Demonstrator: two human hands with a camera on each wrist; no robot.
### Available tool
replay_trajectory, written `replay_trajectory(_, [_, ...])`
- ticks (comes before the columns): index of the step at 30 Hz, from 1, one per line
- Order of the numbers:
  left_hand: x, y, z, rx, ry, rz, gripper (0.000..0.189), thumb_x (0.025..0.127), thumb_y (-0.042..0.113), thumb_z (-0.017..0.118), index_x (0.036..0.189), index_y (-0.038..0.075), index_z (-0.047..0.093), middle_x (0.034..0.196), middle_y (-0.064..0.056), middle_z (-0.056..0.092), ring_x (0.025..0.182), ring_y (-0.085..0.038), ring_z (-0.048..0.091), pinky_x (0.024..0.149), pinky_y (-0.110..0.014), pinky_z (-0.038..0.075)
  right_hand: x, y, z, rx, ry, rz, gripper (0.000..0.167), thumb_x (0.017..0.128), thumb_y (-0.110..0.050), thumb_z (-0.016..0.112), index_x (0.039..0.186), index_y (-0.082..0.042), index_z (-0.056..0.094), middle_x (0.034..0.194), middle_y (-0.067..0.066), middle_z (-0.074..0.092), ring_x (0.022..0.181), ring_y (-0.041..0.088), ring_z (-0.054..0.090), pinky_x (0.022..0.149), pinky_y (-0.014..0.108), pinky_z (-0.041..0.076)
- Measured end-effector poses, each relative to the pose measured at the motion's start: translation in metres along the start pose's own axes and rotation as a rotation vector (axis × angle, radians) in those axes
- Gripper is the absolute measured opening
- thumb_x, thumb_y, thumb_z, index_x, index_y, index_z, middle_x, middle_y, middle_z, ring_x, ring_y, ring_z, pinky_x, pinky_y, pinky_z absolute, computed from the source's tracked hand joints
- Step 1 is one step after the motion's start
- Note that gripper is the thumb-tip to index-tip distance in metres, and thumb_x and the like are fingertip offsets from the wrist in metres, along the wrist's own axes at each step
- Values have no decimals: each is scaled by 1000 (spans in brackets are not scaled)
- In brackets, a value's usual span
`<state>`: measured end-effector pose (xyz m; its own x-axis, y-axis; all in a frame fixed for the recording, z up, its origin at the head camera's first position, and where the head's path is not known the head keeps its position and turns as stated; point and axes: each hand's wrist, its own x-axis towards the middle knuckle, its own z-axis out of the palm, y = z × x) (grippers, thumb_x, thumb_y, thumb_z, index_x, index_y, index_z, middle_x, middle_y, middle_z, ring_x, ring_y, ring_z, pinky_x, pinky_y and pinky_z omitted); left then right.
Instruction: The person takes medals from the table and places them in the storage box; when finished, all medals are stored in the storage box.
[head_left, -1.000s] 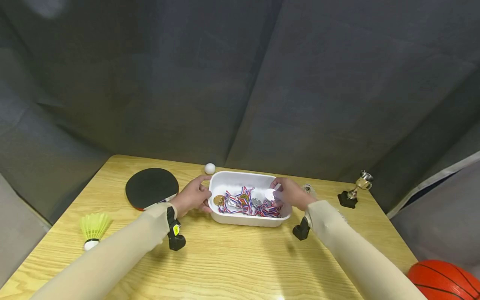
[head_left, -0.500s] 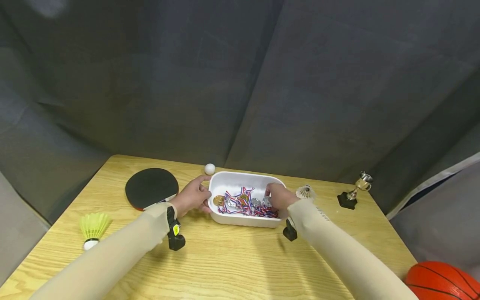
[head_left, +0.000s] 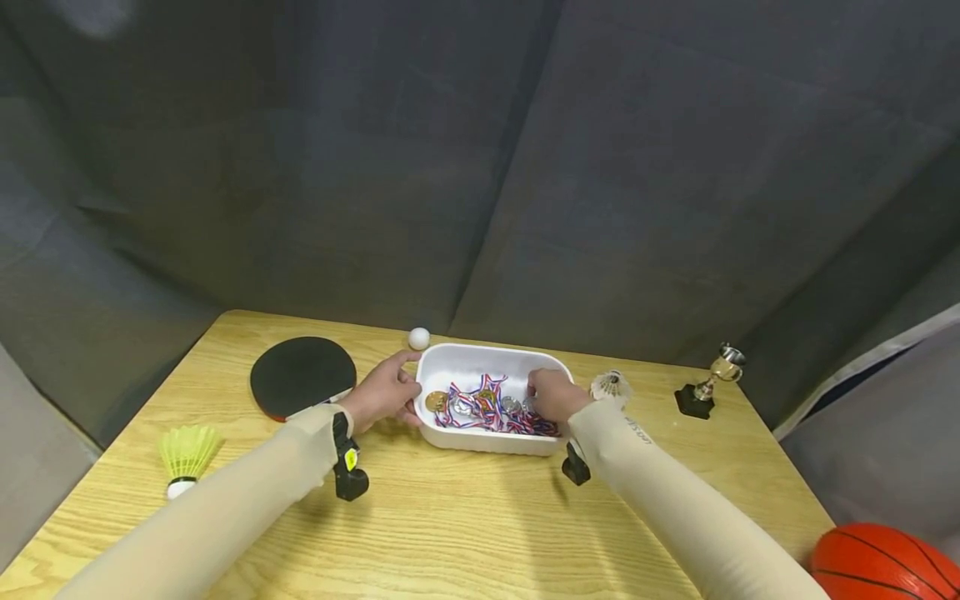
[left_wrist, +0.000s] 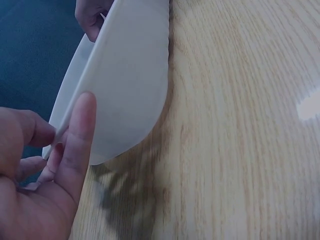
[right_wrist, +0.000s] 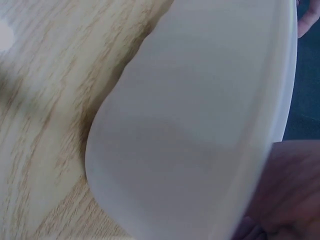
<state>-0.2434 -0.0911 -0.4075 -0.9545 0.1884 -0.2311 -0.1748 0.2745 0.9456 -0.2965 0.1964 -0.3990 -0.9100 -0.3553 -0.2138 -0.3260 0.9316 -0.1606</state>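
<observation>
A white plastic basin [head_left: 480, 440] sits on the wooden table, with gold medals [head_left: 436, 402], silver medals [head_left: 511, 404] and their red, white and blue ribbons [head_left: 532, 423] heaped inside. My left hand [head_left: 384, 390] pinches the basin's left rim; in the left wrist view its thumb and fingers are on either side of the wall. Reaching in over the right end, my right hand [head_left: 557, 395] is down at the medals. Its fingertips are hidden, and a silver medal beside them shows only in part. The basin's outer wall [right_wrist: 175, 120] fills most of the right wrist view.
Left of the basin lie a black table tennis bat [head_left: 303, 377] and a yellow shuttlecock [head_left: 188, 457]. A white ball [head_left: 418, 338] is behind it. To the right are a feather shuttlecock [head_left: 612, 387], a small trophy cup [head_left: 712, 382] and a red basketball [head_left: 888, 562].
My right hand has moved left and down into the basin; the silver medal at its fingers has come down with it. The left hand has stayed on the rim.
</observation>
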Motion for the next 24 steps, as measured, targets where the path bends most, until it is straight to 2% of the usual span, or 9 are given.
replay_trajectory(5, [-1, 0, -1, -1, 6, -6, 66, 102, -3, 49, 163, 8, 28, 112, -25, 59, 72, -18, 63, 72, -38, 73, -1, -3, -1, 1, -2, -6, 9, 96, -7, 64, 100, 0, 69, 99, 15, 73, 98, 29, 67, 100, 48, 63])
replay_trajectory(10, [-3, 0, 0, -13, -2, -9, 66, 102, -2, 49, 163, 8, 28, 115, -27, 59, 73, -17, 63, 70, -34, 72, -4, -3, -2, -24, 24, -49, 14, 96, -7, 66, 105, 3, 69, 102, 19, 73, 104, 33, 67, 104, 49, 62])
replay_trajectory(15, [-5, -2, 1, 0, 0, -15, 65, 102, -2, 49, 163, 8, 29, 114, -27, 59, 74, -17, 63, 69, -32, 72, -13, -2, -8, 59, 26, -97, 24, 96, -3, 68, 118, 7, 65, 114, 25, 70, 111, 36, 65, 103, 51, 62])
replay_trajectory(18, [-5, -2, 0, -3, 6, -16, 65, 102, 0, 49, 163, 10, 29, 116, -26, 60, 75, -18, 63, 72, -35, 73, -20, 0, -16, 115, 60, -132, 25, 98, 0, 64, 122, 7, 65, 116, 24, 68, 110, 35, 65, 100, 49, 64])
replay_trajectory(24, [-3, 0, 1, 3, 6, -3, 65, 103, 0, 49, 164, 9, 28, 111, -23, 60, 73, -17, 64, 75, -40, 73, -35, 16, -24, 189, 179, -240, 22, 101, 1, 59, 121, 5, 67, 115, 21, 67, 105, 32, 68, 91, 46, 67])
